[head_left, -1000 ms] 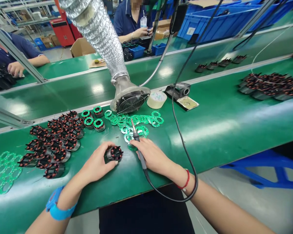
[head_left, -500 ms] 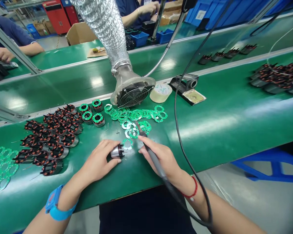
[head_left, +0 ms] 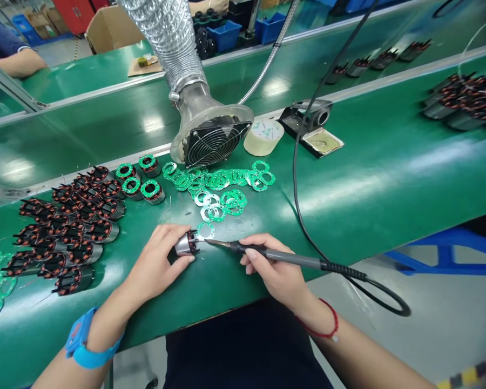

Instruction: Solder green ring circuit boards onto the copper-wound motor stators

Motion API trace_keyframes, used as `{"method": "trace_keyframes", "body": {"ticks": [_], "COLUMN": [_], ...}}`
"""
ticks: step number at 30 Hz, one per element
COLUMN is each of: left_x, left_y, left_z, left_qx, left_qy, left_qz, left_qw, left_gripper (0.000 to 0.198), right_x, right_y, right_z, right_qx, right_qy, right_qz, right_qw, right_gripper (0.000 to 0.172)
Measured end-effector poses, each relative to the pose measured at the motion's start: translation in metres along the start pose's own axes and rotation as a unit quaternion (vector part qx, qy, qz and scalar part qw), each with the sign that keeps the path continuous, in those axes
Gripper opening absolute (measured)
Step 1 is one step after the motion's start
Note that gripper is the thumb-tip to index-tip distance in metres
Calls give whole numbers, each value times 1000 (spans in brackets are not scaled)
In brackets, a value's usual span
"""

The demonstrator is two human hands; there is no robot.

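Silvery stator point(head_left: 183, 245), left of centre frame, lies sideways, clamped by the left hand's point(head_left: 152, 260) fingers, likely to steady its pins point(head_left: 193, 241) facing the soldering iron point(head_left: 291, 257) pinched in the right hand's point(head_left: 282, 274) fingers.

Blue wristband point(head_left: 95, 356) with boxy piece point(head_left: 79, 332) on the left, red bracelet point(head_left: 336, 320) with pale bead point(head_left: 335, 339) right, dark clothing point(head_left: 243, 351)
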State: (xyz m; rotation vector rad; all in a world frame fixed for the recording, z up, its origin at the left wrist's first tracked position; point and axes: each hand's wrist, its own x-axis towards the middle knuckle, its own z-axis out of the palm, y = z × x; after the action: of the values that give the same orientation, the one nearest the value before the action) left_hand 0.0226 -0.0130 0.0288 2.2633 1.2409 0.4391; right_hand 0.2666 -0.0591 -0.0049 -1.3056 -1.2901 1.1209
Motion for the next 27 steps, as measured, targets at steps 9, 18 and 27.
{"method": "trace_keyframes", "body": {"ticks": [9,18,27], "left_x": [-1,0,-1], "left_y": [2,4,6], "left_z": [-1,-2,0], "left_qx": [30,38,35], "left_qy": [5,-9,3], "left_qz": [23,19,5], "left_qw": [999,999,999], "left_gripper": [44,44,42], "right_x": [-1,-2,10], "right_y": [0,0,-3], "right_z": [-1,-1,6], "right_qx": [-12,-74,-182], "right_qy": [0,28,-64], "right_qz": [-5,-106,-172], "right_qw": [1000,991,966], "right_gripper": [16,14,31]}}
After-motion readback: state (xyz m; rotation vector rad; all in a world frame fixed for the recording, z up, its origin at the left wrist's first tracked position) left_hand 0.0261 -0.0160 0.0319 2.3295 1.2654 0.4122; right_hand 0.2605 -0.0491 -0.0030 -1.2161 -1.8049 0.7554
